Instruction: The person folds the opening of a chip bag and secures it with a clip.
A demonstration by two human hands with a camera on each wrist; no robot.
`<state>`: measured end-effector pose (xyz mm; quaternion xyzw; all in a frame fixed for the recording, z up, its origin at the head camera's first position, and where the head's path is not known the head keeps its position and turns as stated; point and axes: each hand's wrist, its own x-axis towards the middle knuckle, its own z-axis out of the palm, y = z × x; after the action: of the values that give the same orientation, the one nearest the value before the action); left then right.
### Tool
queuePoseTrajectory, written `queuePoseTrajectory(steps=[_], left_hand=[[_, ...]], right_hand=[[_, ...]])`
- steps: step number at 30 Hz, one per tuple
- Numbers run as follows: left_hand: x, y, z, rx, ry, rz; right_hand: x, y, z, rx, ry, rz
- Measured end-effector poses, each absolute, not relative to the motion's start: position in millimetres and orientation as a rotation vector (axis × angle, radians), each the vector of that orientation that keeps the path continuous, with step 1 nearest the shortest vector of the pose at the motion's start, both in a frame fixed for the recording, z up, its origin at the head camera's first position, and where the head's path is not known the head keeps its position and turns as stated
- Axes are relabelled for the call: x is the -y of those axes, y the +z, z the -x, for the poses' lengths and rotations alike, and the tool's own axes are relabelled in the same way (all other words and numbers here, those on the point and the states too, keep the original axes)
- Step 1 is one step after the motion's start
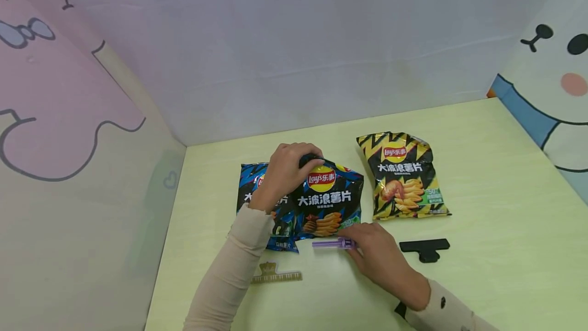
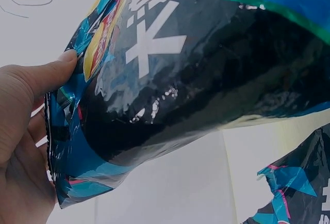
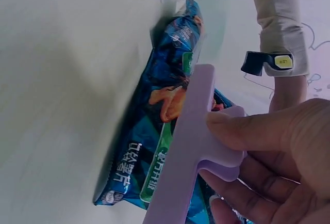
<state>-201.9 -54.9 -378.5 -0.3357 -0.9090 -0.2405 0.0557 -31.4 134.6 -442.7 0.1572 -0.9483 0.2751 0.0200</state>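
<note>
My left hand (image 1: 290, 165) pinches the top edge of a blue and black potato chip bag (image 1: 328, 201), thumb in front and fingers behind. That bag is held partly upright, and its crimped top looks bunched in the left wrist view. Just below its bottom edge, my right hand (image 1: 378, 254) holds a purple bag clip (image 1: 326, 244). The right wrist view shows the thumb on one handle of the clip and fingers at the other side. A second blue and black chip bag (image 1: 248, 183) lies to the left, partly covered by my left arm.
A yellow and black chip bag (image 1: 401, 175) lies at the right. Nearer me are a black bag clip (image 1: 424, 246) and a gold-toned clip (image 1: 277, 276) with a crown-shaped handle. A dark object (image 1: 400, 310) is mostly hidden by my right sleeve. Cloth-covered walls border the table.
</note>
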Motion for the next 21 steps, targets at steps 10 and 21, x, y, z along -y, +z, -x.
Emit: queuePoseTrajectory(steps=[10,21], left_hand=[[55,-380,203,2.771,-0.733,1.009],[56,-377,201,2.775,-0.717,1.008]], right_hand=[[-144,-436,37,2.745,0.930,-0.446],[-154,-428,45,2.575,0.915,-0.411]])
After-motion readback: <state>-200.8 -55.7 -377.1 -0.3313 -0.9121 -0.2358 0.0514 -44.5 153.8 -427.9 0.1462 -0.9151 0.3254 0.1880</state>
